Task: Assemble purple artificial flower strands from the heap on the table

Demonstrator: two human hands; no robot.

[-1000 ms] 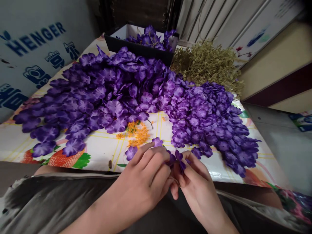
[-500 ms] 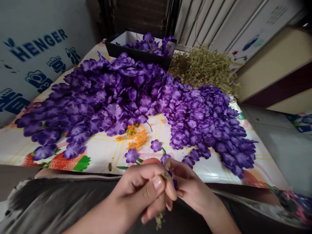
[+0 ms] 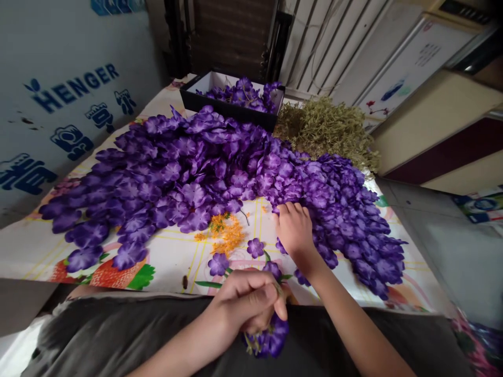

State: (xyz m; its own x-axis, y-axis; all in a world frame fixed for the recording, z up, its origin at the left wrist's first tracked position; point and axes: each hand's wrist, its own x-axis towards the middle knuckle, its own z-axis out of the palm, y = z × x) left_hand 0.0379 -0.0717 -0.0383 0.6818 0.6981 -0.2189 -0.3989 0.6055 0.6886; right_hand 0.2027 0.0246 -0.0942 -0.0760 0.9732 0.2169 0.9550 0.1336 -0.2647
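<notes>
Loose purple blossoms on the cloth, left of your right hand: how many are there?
3 loose blossoms: one farthest left, one beside the orange sprig, and one just above the left hand. More may be hidden beneath that hand.

Deep purple fabric blossoms (image 3: pixel 330 204) with paler violet streaks heap just beyond the right hand's fingers (image 3: pixel 288 210); the white tablecloth (image 3: pixel 168 259) nearby shows red strawberries and yellow lines.
</notes>
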